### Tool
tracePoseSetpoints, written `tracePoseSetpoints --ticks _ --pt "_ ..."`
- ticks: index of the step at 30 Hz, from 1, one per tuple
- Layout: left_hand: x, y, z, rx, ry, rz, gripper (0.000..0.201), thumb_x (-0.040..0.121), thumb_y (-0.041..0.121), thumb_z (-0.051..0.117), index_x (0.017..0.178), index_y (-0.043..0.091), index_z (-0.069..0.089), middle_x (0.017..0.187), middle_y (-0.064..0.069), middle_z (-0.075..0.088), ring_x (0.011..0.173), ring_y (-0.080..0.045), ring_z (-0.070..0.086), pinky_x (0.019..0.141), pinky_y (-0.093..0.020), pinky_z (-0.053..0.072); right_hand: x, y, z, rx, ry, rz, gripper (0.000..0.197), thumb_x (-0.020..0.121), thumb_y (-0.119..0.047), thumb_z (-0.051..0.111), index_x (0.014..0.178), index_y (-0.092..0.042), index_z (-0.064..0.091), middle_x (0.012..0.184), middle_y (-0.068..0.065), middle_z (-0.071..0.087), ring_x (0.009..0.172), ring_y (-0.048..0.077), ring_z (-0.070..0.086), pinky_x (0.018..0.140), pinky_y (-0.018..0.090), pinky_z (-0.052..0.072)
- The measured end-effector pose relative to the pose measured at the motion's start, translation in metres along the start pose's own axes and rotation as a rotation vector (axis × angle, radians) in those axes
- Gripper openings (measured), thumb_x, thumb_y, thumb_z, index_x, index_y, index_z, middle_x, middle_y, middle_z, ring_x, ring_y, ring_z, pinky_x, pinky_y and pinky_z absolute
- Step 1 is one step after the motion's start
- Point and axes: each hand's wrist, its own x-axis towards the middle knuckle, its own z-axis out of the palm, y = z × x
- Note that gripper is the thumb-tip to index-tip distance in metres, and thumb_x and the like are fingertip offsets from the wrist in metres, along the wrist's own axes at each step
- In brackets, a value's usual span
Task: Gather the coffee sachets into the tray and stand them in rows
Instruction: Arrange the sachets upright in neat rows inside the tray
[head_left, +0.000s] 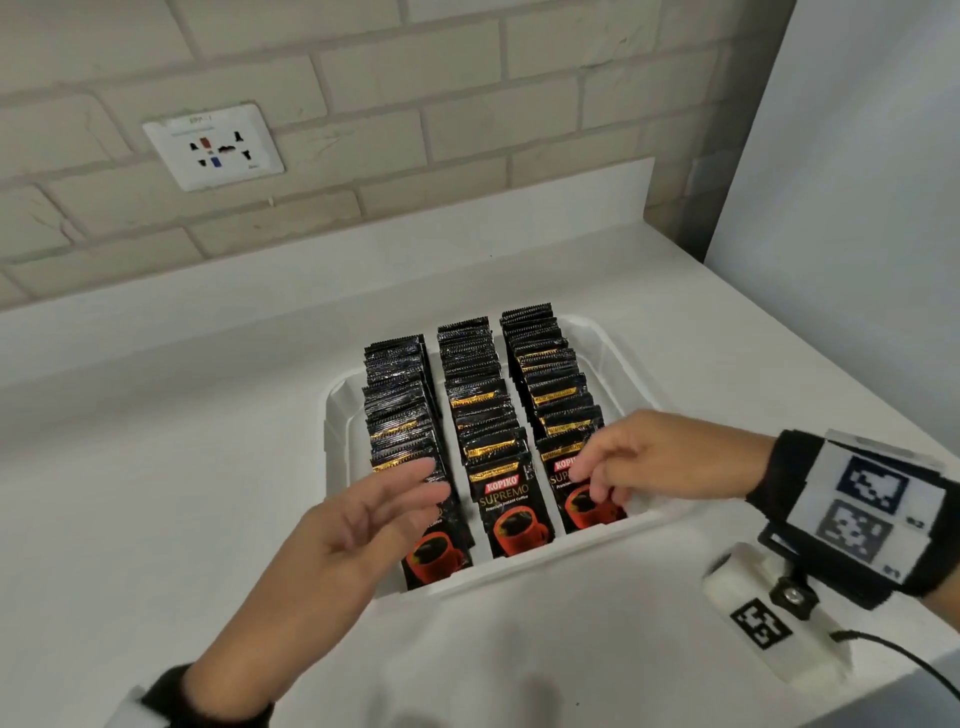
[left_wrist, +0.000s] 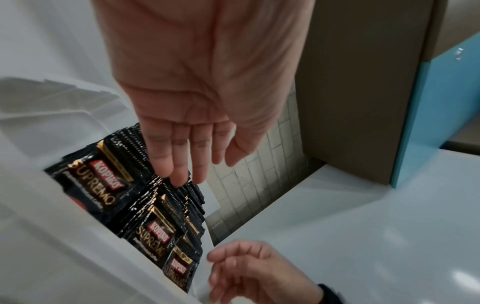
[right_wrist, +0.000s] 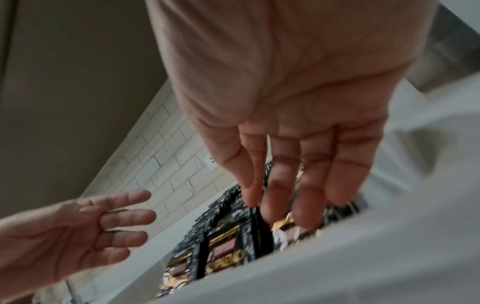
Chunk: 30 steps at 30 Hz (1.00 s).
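A white tray (head_left: 335, 415) on the counter holds black Kopiko Supremo coffee sachets standing in three rows: left (head_left: 397, 405), middle (head_left: 475, 395) and right (head_left: 550, 379). My left hand (head_left: 410, 493) hovers flat, fingers straight, over the front of the left row and holds nothing. My right hand (head_left: 597, 478) is at the front of the right row, its loosely bent fingertips at the front sachet's top. In the left wrist view my left hand (left_wrist: 192, 164) is spread above the sachets (left_wrist: 103, 185). In the right wrist view my right hand's fingertips (right_wrist: 303, 216) reach the sachet tops (right_wrist: 226, 246).
The white counter (head_left: 156, 493) runs back to a brick wall with a socket plate (head_left: 213, 148). A plain wall (head_left: 857, 156) closes the right side. A white wrist camera mount (head_left: 769, 608) with a cable hangs below my right wrist.
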Motion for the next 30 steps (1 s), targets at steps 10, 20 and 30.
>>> tracePoseSetpoints --ticks 10,20,30 --pt "-0.002 0.003 0.002 -0.076 0.013 0.116 0.020 0.079 0.026 0.066 0.098 0.022 0.071 0.093 0.002 0.074 0.086 -0.013 0.070 0.075 -0.015 0.052 0.025 -0.006 -0.024 -0.605 0.255 -0.053 0.022 0.092 -0.033 0.051 0.112 -0.029 0.060 0.067 -0.018 0.040 0.060 -0.004 0.038 0.057 0.015 0.033" --pt "-0.004 -0.013 -0.009 -0.065 0.057 0.100 0.026 0.082 0.003 0.053 0.098 0.018 0.066 0.086 -0.001 0.075 0.077 -0.013 0.070 0.070 -0.015 0.053 0.037 -0.001 -0.021 -0.713 0.159 -0.015 0.011 0.091 -0.030 0.053 0.092 -0.024 0.062 0.068 -0.018 0.046 0.068 0.002 0.048 0.054 0.014 0.033" --pt "-0.006 -0.015 -0.016 -0.066 0.076 0.072 0.021 0.087 -0.001 0.057 0.097 0.015 0.065 0.082 -0.002 0.074 0.074 -0.016 0.069 0.067 -0.017 0.054 0.040 -0.001 -0.021 -0.730 0.151 -0.009 0.027 0.090 -0.038 0.054 0.116 -0.030 0.053 0.083 -0.013 0.045 0.078 0.009 0.049 0.062 0.022 0.038"
